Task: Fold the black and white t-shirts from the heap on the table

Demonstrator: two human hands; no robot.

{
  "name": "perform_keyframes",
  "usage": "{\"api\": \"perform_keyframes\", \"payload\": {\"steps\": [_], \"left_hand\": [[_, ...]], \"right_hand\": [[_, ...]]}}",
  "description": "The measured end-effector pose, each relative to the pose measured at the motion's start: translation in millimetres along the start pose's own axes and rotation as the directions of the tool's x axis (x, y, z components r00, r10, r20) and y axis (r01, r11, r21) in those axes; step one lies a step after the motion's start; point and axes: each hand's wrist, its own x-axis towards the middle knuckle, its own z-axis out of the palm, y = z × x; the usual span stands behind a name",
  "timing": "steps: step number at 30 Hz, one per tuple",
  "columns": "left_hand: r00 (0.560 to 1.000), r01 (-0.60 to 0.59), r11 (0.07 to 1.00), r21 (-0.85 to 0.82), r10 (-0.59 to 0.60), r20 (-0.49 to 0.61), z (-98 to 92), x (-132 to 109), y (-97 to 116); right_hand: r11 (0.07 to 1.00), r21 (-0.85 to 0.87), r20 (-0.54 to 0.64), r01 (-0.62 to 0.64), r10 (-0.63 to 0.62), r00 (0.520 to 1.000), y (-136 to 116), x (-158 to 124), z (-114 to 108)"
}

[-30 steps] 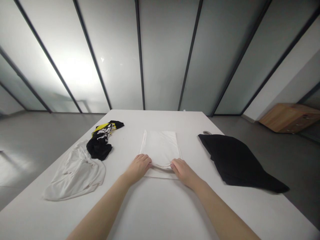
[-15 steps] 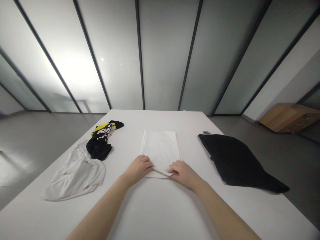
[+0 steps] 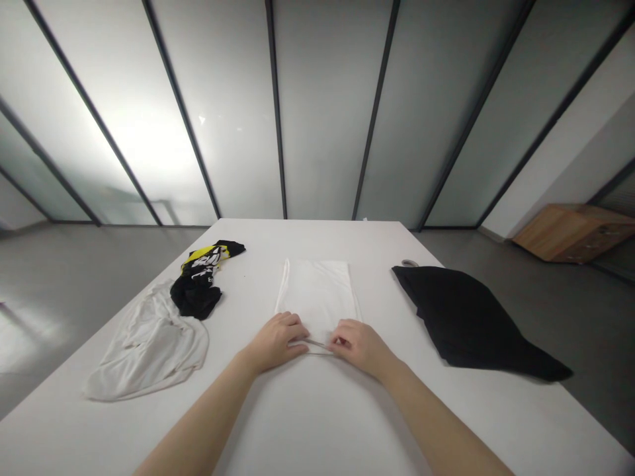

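Note:
A white garment (image 3: 320, 287), folded into a rough rectangle, lies flat in the middle of the white table. Its near edge is pinched between the fingers of my left hand (image 3: 278, 338), at the left corner. At the right part of that same edge, my right hand (image 3: 361, 344) has its fingers closed on the cloth. Between the two hands the upper layer is lifted slightly, and a lower hem shows under it. My fingers cover both near corners, and the kind of garment cannot be told.
To the left lie a crumpled white garment (image 3: 151, 347) and a black garment with yellow and white print (image 3: 199, 281). A black garment (image 3: 476, 320) spreads on the right, with a grey ring (image 3: 409, 263) behind it. The table (image 3: 317, 416) stands before frosted panels; a wooden cabinet (image 3: 570, 231) is right.
My left hand has slid a little to the right along the near edge, narrowing the gap between my hands. The right hand has barely moved and keeps its hold.

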Motion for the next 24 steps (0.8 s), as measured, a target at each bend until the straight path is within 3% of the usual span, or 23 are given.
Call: {"api": "perform_keyframes", "payload": {"steps": [4, 8, 13, 18, 24], "left_hand": [[1.0, -0.021, 0.999, 0.024, 0.021, 0.001, 8.9, -1, 9], [0.999, -0.036, 0.989, 0.141, 0.036, -0.001, 30.9, -4, 10], [0.995, 0.094, 0.965, 0.243, -0.083, -0.058, 50.5, -5, 1], [0.974, 0.221, 0.935, 0.276, -0.195, -0.119, 36.7, 1, 15], [0.986, 0.115, 0.976, 0.183, -0.134, 0.098, 13.7, 1, 38]], "right_hand": [[0.996, -0.071, 0.048, -0.05, 0.054, 0.997, 8, 0, 13], [0.98, -0.154, 0.156, -0.124, 0.148, 0.977, 17, -2, 22], [0.98, -0.154, 0.205, -0.126, 0.156, 0.966, 19, -6, 20], [0.981, -0.165, 0.086, -0.098, 0.113, 0.99, 8, -4, 10], [0.968, -0.22, 0.057, -0.118, 0.134, 0.989, -17, 1, -4]]}}
